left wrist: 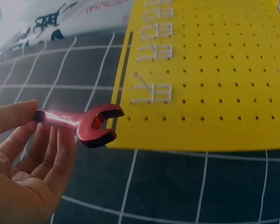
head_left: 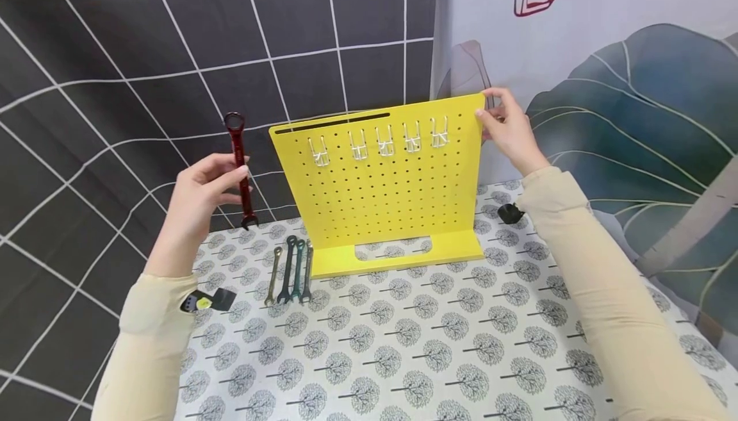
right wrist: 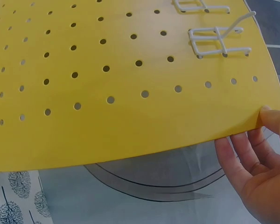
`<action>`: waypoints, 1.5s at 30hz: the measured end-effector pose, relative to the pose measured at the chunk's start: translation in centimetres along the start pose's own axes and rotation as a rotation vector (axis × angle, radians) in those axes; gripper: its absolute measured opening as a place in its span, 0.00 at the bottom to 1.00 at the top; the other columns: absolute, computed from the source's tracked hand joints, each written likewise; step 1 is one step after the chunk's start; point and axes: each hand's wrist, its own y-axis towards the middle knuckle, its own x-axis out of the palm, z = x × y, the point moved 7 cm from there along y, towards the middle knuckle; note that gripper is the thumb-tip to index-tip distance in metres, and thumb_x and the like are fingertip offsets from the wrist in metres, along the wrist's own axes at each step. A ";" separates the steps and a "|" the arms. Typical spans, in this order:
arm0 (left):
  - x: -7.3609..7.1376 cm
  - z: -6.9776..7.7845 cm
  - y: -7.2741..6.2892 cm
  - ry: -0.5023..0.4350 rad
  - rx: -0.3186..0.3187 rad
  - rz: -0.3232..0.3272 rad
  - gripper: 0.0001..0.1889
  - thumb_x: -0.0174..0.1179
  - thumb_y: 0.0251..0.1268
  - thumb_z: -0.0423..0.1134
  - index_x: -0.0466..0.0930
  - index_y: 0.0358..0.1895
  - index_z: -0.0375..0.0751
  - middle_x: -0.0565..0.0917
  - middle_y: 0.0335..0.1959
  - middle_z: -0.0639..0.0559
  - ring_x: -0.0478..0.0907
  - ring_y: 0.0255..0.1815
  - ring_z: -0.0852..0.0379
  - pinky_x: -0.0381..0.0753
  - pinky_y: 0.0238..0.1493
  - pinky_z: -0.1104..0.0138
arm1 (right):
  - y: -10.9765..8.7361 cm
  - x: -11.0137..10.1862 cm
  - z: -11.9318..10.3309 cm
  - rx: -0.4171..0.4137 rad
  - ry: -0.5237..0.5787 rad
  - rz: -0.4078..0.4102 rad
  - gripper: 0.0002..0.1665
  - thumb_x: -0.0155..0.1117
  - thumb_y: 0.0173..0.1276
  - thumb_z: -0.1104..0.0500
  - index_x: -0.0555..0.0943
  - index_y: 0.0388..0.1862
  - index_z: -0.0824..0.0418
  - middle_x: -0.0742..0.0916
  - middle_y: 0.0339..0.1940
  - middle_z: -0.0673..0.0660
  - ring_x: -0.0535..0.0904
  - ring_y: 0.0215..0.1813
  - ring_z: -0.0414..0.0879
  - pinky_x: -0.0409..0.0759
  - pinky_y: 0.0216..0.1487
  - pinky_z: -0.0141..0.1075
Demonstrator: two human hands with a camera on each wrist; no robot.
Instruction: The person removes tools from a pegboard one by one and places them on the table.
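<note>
My left hand [head_left: 202, 187] pinches a dark red combination wrench [head_left: 239, 158] near its middle, held upright in the air left of the yellow pegboard [head_left: 386, 197]. In the left wrist view the wrench's open-ended head [left wrist: 95, 128] points toward the board. At the board's upper right corner, my right hand [head_left: 510, 129] grips the edge, with the thumb on the front face, as the right wrist view [right wrist: 266, 154] also shows. Several white wire hooks [head_left: 385, 145] sit in a row along the board's upper part.
Several more wrenches [head_left: 290, 270] of differing sizes lie side by side on the tree-patterned tablecloth [head_left: 403, 344], left of the board's yellow base [head_left: 398, 264]. Behind stands a dark cloth with a white grid [head_left: 288, 24]. A leaf-patterned drape [head_left: 634, 120] hangs at the right.
</note>
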 end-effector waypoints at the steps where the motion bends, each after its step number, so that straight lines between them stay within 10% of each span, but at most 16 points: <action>1: -0.5 -0.2 -0.2 -0.010 -0.005 0.010 0.08 0.65 0.68 0.32 0.84 0.48 0.38 0.86 0.39 0.52 0.83 0.33 0.58 0.87 0.32 0.70 | 0.0 0.0 0.0 0.001 -0.003 0.001 0.27 0.56 0.79 0.50 0.65 0.74 0.44 0.82 0.51 0.56 0.79 0.45 0.44 0.85 0.52 0.37; 15: -6.4 -5.8 -1.6 -0.052 -0.189 0.220 0.05 0.66 0.68 0.34 0.84 0.44 0.46 0.86 0.31 0.59 0.81 0.27 0.64 0.84 0.26 0.75 | -0.3 -0.1 -0.4 -0.002 -0.022 0.014 0.27 0.55 0.79 0.50 0.65 0.73 0.44 0.82 0.49 0.57 0.79 0.43 0.47 0.83 0.56 0.46; 25: -8.3 -10.4 -2.1 -0.032 -0.342 0.200 0.06 0.63 0.70 0.33 0.84 0.41 0.51 0.85 0.29 0.61 0.82 0.27 0.65 0.85 0.25 0.73 | -0.2 -0.1 -0.3 0.000 -0.025 0.001 0.27 0.55 0.78 0.48 0.65 0.74 0.43 0.81 0.52 0.57 0.79 0.44 0.47 0.83 0.54 0.41; 35: -8.9 -14.7 -2.9 0.185 -0.431 0.157 0.06 0.61 0.72 0.37 0.81 0.39 0.57 0.82 0.28 0.66 0.80 0.27 0.67 0.85 0.28 0.73 | -0.2 0.0 -0.2 0.001 -0.027 -0.003 0.27 0.55 0.79 0.48 0.65 0.74 0.42 0.81 0.51 0.56 0.79 0.43 0.46 0.83 0.53 0.40; 45: -8.8 -18.0 -3.8 0.295 -0.515 0.135 0.16 0.58 0.73 0.37 0.74 0.57 0.30 0.79 0.26 0.65 0.79 0.27 0.66 0.86 0.29 0.72 | -0.1 -0.1 -0.2 0.002 -0.020 -0.001 0.27 0.56 0.78 0.49 0.65 0.74 0.43 0.81 0.51 0.56 0.79 0.42 0.45 0.83 0.49 0.35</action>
